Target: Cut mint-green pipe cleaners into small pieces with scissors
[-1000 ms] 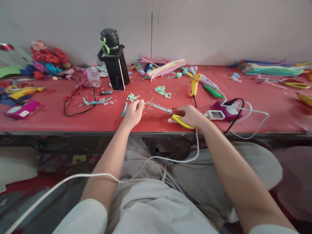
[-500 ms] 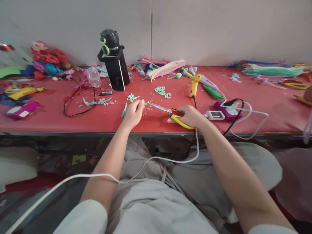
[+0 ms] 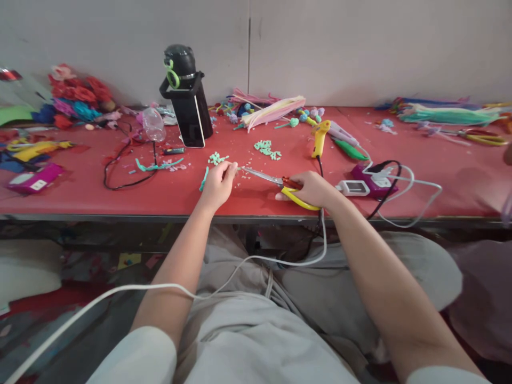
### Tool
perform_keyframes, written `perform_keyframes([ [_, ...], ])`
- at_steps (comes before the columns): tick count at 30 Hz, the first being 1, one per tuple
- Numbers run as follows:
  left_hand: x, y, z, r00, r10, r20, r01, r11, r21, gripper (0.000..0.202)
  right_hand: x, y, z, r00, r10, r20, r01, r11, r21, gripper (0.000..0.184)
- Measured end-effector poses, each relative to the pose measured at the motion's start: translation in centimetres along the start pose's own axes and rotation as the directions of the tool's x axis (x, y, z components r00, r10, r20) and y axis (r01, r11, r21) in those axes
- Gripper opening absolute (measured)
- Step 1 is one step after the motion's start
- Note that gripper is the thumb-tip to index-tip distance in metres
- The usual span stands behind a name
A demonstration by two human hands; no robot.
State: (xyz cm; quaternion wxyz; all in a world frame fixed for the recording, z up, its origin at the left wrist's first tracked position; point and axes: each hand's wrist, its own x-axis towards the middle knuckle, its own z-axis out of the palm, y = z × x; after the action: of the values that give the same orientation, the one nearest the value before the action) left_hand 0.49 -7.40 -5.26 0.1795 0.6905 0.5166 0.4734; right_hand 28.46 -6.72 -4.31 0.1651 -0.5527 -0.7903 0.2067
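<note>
My left hand (image 3: pixel 218 185) is closed, thumb and finger pinching a short pale green piece of pipe cleaner (image 3: pixel 239 168) that barely shows past the fingertips. In my right hand (image 3: pixel 310 190) is a pair of scissors (image 3: pixel 264 176) with yellow and red handles, its blades almost together. Their tips point left and come right up to the pinched piece. Small cut green bits lie in one pile (image 3: pixel 267 149) beyond the blades and another pile (image 3: pixel 217 158) just behind my left hand. A teal strip (image 3: pixel 204 179) rests left of that hand.
A black bottle (image 3: pixel 206 117) stands at the back with a phone (image 3: pixel 189 121) leaning on it. Right of the scissors are a yellow glue gun (image 3: pixel 319 140), a purple power socket (image 3: pixel 378 184) and looped cables. Pipe-cleaner bundles (image 3: pixel 276 112) lie by the wall. A white cable (image 3: pixel 160 287) crosses my lap.
My hands and the scissors stay almost in place. At the far right edge, another person's hand has drawn mostly out of view.
</note>
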Motion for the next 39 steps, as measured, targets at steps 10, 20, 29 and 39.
perform_keyframes([
  [10, 0.0, -0.3, 0.0, 1.000, 0.013, 0.004, -0.013, 1.000, 0.021, 0.045, 0.0, -0.2, 0.2, 1.000, 0.017, -0.023, -0.018, 1.000, -0.006, 0.068],
  [20, 0.0, -0.1, 0.1, 1.000, 0.002, 0.007, -0.002, 1.000, 0.020, 0.047, 0.1, 0.0, 0.3, 0.999, 0.018, -0.035, -0.018, 1.000, 0.008, 0.072],
  [29, 0.0, 0.2, 0.1, 0.999, -0.048, 0.012, 0.048, 0.999, 0.001, 0.045, -0.2, 0.1, 0.2, 0.999, -0.009, -0.035, 0.010, 0.999, 0.039, 0.072],
  [39, -0.1, 0.8, -0.1, 0.997, -0.076, 0.019, 0.076, 0.997, -0.006, 0.042, -0.2, 0.0, 0.1, 0.999, -0.032, -0.033, 0.032, 0.999, 0.014, 0.072],
])
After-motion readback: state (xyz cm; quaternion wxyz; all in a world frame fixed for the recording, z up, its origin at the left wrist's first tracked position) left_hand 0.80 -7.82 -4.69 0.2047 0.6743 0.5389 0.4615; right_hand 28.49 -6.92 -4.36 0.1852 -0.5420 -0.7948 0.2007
